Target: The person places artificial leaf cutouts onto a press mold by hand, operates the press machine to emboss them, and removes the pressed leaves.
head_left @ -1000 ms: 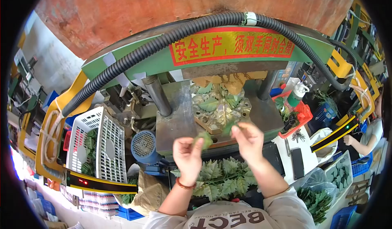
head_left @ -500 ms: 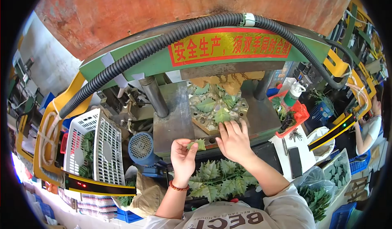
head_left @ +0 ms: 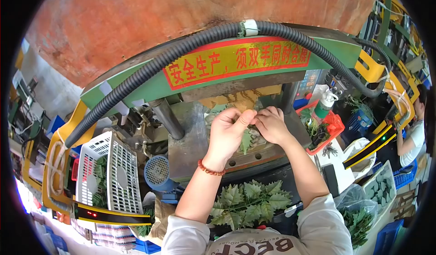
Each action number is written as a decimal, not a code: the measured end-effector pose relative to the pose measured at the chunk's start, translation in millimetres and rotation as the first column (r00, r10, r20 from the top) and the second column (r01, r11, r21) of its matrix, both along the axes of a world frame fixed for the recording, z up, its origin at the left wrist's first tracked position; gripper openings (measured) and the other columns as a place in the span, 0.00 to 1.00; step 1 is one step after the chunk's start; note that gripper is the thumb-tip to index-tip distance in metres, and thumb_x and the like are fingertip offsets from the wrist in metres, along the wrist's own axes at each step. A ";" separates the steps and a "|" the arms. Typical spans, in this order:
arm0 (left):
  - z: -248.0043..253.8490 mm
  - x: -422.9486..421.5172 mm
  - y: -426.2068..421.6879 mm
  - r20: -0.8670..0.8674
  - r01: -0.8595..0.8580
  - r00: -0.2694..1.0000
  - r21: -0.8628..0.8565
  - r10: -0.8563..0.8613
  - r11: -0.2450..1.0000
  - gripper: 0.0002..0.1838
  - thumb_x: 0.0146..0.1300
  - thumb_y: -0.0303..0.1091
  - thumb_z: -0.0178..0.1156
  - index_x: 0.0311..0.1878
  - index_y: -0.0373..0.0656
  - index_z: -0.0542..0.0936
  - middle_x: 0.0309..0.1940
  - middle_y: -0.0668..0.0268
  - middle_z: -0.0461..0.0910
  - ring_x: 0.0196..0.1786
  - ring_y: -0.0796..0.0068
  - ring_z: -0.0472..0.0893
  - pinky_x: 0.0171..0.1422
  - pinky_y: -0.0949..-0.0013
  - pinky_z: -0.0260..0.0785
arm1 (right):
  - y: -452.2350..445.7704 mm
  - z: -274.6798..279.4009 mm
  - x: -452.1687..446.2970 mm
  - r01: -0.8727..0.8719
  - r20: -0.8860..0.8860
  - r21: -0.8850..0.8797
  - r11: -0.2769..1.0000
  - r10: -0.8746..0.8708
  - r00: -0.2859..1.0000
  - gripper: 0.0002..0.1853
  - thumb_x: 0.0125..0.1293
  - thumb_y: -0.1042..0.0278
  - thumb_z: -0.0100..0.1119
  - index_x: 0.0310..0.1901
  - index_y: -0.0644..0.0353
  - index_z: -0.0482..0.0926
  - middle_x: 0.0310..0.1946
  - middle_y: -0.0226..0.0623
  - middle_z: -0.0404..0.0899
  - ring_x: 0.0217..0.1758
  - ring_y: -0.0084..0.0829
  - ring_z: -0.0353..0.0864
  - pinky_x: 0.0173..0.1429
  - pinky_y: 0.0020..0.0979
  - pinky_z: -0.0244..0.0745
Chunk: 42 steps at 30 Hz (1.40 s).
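Over the metal mould (head_left: 258, 139) in the press, my left hand (head_left: 230, 130) and my right hand (head_left: 272, 125) meet with fingertips together. The left is closed, thumb against the curled index finger. The bent fingers of my right hand are pinched close to that thumb. Whatever lies between the fingertips is hidden. Just below them shows a green artificial leaf (head_left: 246, 142); I cannot tell whether it rests on the mould or hangs from the fingers. Both hands cover much of the mould. Nearer my body lies a bunch of leaf sprays (head_left: 250, 203).
The press's green crossbeam (head_left: 150, 88) and a black corrugated hose (head_left: 190, 41) arch above. Steel posts (head_left: 167, 118) flank the mould. A white crate (head_left: 122, 173) stands left, a red basket (head_left: 324, 130) right. Yellow-black bars (head_left: 113, 213) reach in from the sides.
My left hand, which held a small leaf near the mould's front edge, has moved up over the mould. My right hand has moved from lying flat to pinching beside it. The view has shifted slightly.
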<state>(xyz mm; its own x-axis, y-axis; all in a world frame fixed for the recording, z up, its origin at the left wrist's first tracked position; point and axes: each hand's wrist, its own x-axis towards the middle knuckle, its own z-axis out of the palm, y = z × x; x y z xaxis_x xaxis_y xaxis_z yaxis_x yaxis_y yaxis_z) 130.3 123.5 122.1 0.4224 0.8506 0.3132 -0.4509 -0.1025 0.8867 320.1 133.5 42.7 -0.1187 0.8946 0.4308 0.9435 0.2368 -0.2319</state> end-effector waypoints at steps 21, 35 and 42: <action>-27.0 -50.2 -46.2 -0.313 -0.313 0.759 0.593 0.570 0.742 0.03 0.56 0.28 0.63 0.30 0.39 0.81 0.22 0.66 0.77 0.24 0.72 0.72 0.31 0.73 0.65 | 33.1 75.3 -52.9 -0.366 -0.818 0.278 0.888 0.019 -0.575 0.13 0.60 0.75 0.57 0.48 0.62 0.74 0.47 0.40 0.76 0.46 0.34 0.75 0.45 0.30 0.69; -145.4 -180.2 -204.1 -0.883 -0.033 0.111 0.455 0.456 0.890 0.11 0.57 0.39 0.63 0.26 0.41 0.81 0.21 0.63 0.78 0.21 0.63 0.74 0.26 0.67 0.65 | -216.1 -12.9 -24.9 -0.160 -0.375 -0.403 0.901 -0.003 0.927 0.14 0.54 0.60 0.68 0.28 0.64 0.77 0.22 0.36 0.77 0.26 0.39 0.75 0.34 0.35 0.71; -201.9 -190.3 -256.1 -0.949 0.008 -0.242 0.208 0.203 0.978 0.17 0.56 0.50 0.62 0.24 0.46 0.81 0.22 0.63 0.80 0.24 0.57 0.77 0.26 0.62 0.66 | -322.8 -128.4 42.6 0.298 0.109 -0.640 0.708 -0.300 0.948 0.22 0.51 0.51 0.67 0.21 0.63 0.74 0.19 0.42 0.74 0.23 0.45 0.72 0.32 0.39 0.68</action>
